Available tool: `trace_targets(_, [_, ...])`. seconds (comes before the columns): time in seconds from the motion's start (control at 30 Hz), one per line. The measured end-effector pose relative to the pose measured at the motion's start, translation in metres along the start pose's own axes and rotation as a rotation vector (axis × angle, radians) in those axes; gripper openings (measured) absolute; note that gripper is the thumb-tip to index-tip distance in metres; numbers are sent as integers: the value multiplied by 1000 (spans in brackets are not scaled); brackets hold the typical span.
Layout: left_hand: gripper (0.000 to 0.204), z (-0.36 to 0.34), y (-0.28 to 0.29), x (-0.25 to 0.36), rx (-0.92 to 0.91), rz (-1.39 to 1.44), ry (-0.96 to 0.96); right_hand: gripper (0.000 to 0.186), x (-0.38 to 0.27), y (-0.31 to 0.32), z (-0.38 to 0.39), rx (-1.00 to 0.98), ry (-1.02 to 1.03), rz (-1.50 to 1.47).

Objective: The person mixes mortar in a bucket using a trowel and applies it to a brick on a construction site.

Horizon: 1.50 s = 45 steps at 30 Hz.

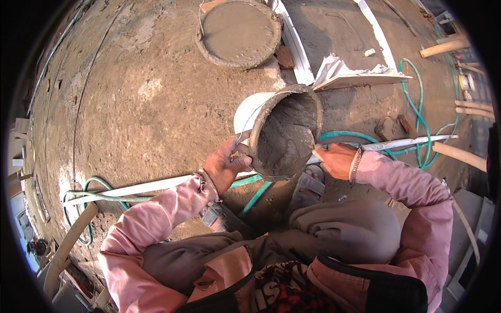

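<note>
Pink jacket (222, 274): seen at 6 o'clock.
Bucket (249, 110): tilted, 12 o'clock.
Left hand (224, 164): rim (257, 133) gripped, 8 o'clock.
Right hand (338, 160): fingers curled, 4 o'clock; grip unclear.
Spill: grey mix (282, 151) could be lost if rim slips.

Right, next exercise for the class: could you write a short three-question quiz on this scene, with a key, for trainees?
1. Multiple choice: What does the left hand grip?
a) a wooden pole
b) the rim of the tilted bucket
c) a brick
2. True or false: The farther bucket is empty.
3. Fill in the colour: The hose between the sandals is ____.

Key: 1. b. 2. False: it holds a grey-brown mix. 3. Green.
</note>
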<state>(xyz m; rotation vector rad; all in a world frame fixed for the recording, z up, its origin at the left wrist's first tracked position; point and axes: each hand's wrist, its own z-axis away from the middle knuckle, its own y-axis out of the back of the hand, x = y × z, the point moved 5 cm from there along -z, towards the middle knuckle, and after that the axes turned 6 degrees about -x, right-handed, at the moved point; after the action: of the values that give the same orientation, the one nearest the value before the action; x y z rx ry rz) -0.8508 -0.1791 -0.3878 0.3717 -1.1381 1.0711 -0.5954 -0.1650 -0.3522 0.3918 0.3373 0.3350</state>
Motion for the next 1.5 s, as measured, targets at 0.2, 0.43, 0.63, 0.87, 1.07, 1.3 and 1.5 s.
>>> trace_targets(0.2, [52, -6, -13, 13, -87, -51, 42, 40, 21, -33, -11, 154, 201, -326])
trace_targets(0.43, [53, -10, -12, 6, -84, -59, 95, 44, 17, -54, -3, 250, 413, -431])
trace_targets(0.63, [54, -14, -1, 16, -77, -47, 47, 52, 14, -45, -11, 273, 351, -683])
trace_targets(0.87, [51, -14, 47, 12, 164, 48, 139, 50, 43, -67, 37, 536, 359, -896])
trace_targets(1.07, [40, 2, 87, -27, 271, 309, 104, 52, 77, -111, 69, 1112, 184, -1242])
trace_targets(1.3, [40, 7, 92, -40, 242, 428, 103, 47, 147, -95, 52, 1641, -175, -1860])
trace_targets(1.5, [40, -1, 86, -31, 241, 399, 130, 40, 324, -82, -32, 1564, -393, -1933])
